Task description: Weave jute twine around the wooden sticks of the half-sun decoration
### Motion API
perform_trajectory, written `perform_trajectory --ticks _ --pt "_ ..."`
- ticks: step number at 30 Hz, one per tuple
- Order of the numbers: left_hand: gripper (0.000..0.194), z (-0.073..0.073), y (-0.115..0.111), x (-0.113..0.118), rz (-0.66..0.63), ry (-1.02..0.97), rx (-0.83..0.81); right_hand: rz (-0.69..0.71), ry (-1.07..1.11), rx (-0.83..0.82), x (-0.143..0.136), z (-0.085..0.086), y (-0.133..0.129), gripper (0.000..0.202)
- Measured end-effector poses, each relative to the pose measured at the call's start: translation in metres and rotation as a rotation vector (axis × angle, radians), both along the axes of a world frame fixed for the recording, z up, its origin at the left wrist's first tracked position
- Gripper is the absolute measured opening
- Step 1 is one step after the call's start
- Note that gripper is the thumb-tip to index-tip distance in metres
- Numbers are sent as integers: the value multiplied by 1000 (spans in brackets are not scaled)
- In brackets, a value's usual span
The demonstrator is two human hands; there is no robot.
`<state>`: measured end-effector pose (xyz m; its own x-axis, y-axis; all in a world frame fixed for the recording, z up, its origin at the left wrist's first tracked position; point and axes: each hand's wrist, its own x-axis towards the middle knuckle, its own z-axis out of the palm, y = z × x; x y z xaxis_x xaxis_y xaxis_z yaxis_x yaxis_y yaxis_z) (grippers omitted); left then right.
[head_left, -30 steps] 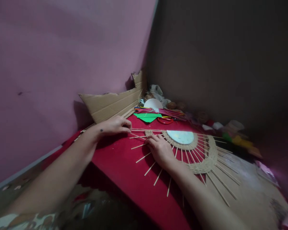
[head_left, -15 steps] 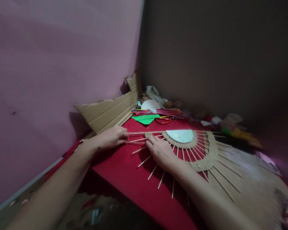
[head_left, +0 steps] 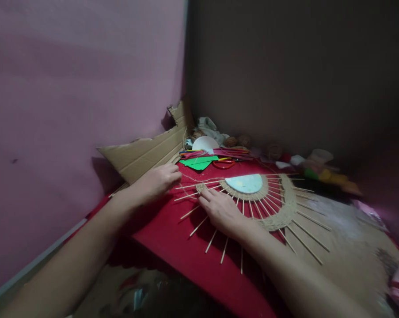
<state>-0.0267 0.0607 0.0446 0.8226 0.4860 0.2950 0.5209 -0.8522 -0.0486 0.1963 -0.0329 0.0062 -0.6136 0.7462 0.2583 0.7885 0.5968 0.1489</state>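
A half-round woven piece lies on the red tabletop: a pale blue half disc [head_left: 244,183] with a twine border and thin sticks [head_left: 215,242] fanning outward. A wider woven twine band [head_left: 287,212] crosses the sticks farther out. My right hand [head_left: 221,210] presses and grips the band's left end [head_left: 201,187], its fingertips on the weave; it covers part of the sticks. Left of the stick tips, my left hand [head_left: 166,179] is closed in a pinch on a thin strand of twine [head_left: 190,178], which loops toward the sticks.
Behind the work lie green paper [head_left: 199,163], red-handled scissors [head_left: 224,164], pink strips [head_left: 230,153] and a white disc [head_left: 205,144]. Torn cardboard [head_left: 146,152] leans against the pink wall. A cardboard sheet [head_left: 345,251] lies right. The table's front edge is near my arms.
My left hand has risen slightly and come off the stick tips, with a loose loop of twine now showing. My right hand stays on the weave. The view has shifted a little.
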Motion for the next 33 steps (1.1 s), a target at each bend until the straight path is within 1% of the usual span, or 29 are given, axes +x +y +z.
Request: perform_trajectory --ticks 3,4,7,9,12,14,16,18,21,23,24,26,28,31,33 --pt "22 -2 25 16 -39 -44 -42 4 -7 12 1 2 -2 20" --pt "21 -4 33 21 -50 -46 -78 1 -11 9 0 3 -3 19" --pt "19 -15 51 31 -25 -62 -158 -6 -21 -18 0 4 -2 16" --pt "17 -24 57 33 -9 -76 -183 -8 -10 -33 -1 3 -1 15" --pt "17 -37 62 29 4 -101 -202 -31 54 -52 -1 -3 1 17" --pt "18 -44 64 25 17 -120 -212 -65 116 -69 0 -7 1 20" --pt "18 -47 66 23 25 -139 -226 -97 166 -100 1 -6 2 23" --pt "18 -49 67 22 28 -157 -243 -121 195 -160 -1 1 6 25" --pt "16 -48 65 24 40 -181 -269 -167 220 -240 -8 18 16 27" --pt "15 -47 62 26 59 -196 -288 -214 239 -224 -15 26 26 28" --pt "15 -47 61 26 70 -204 -298 -230 244 -201 -18 28 30 28" --pt "15 -46 59 27 94 -221 -318 -250 238 -162 -24 26 40 27" --pt "16 -46 57 25 113 -236 -340 -264 225 -148 -28 17 47 27" --pt "23 -43 56 20 120 -242 -385 -275 238 -147 -28 3 55 25" --pt "27 -39 54 15 120 -233 -422 -270 262 -141 -27 -2 58 24"
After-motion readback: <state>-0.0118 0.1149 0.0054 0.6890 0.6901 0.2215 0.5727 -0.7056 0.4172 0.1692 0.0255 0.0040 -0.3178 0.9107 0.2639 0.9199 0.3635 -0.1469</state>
